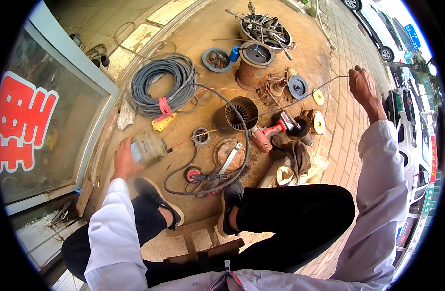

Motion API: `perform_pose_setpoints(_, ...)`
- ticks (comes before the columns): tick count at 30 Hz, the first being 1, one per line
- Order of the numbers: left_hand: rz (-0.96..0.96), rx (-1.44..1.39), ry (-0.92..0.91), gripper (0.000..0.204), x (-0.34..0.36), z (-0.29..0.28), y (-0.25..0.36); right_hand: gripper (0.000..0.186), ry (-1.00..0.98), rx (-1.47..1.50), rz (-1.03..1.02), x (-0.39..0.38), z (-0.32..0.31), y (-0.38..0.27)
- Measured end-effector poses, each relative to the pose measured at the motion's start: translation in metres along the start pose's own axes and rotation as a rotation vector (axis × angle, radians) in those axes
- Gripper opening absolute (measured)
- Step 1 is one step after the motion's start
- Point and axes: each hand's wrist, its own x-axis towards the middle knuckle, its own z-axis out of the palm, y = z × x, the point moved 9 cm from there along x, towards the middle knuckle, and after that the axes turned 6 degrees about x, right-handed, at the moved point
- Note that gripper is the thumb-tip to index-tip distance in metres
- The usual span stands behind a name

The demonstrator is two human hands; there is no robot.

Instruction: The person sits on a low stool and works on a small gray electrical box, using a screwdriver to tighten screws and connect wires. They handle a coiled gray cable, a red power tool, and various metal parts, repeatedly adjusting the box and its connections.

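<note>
Left hand (127, 161) rests against the side of a grey meter-like case (150, 149) near the floor's left edge, beside the glass door (52, 111); blur hides the fingers, so I cannot tell whether they grip it or only touch it; right hand (364, 89) is raised out past the floor's right edge, above the brick paving (340, 140), its fingers closed on one end of a thin dark lead (324, 86); this lead slants down leftward, passing over an open metal cylinder (236, 110) at mid-floor, slotted inside; a small grey ring (200, 137) lies between case and cylinder.

Toward the floor's far left corner sits a coil of dark cable (184, 77), bound with a pink tie (164, 106), a yellow piece (164, 122) just beside it; by the far edge stands a metal tub (286, 44) heaped with tools (266, 31), and near it a blue-rimmed bowl (206, 60) of small parts; a red power tool (262, 139) lies just right of the cylinder; nearer, a silver adjustable wrench (230, 157) lies across a rusty disc (220, 151); toward the right edge, a dark rag (296, 157) drapes over a pale sack (315, 169); at the near edge are the person's dark shoes (159, 200).
</note>
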Motion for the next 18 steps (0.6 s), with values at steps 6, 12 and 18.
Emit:
perform_pose_setpoints(6,0.003,0.073,0.005,0.116,0.002,0.004,0.013,0.029,0.121,-0.055,0.245,-0.011,-0.002,0.041)
perform_pose_setpoints(12,-0.044,0.101,-0.017,0.113,0.003,0.009,0.012,0.033,0.13,0.47,0.355,0.028,0.039,0.019)
perform_pose_setpoints(18,-0.073,0.121,-0.03,0.116,-0.001,0.012,0.013,0.031,-0.043,1.345,0.389,0.067,0.101,-0.074)
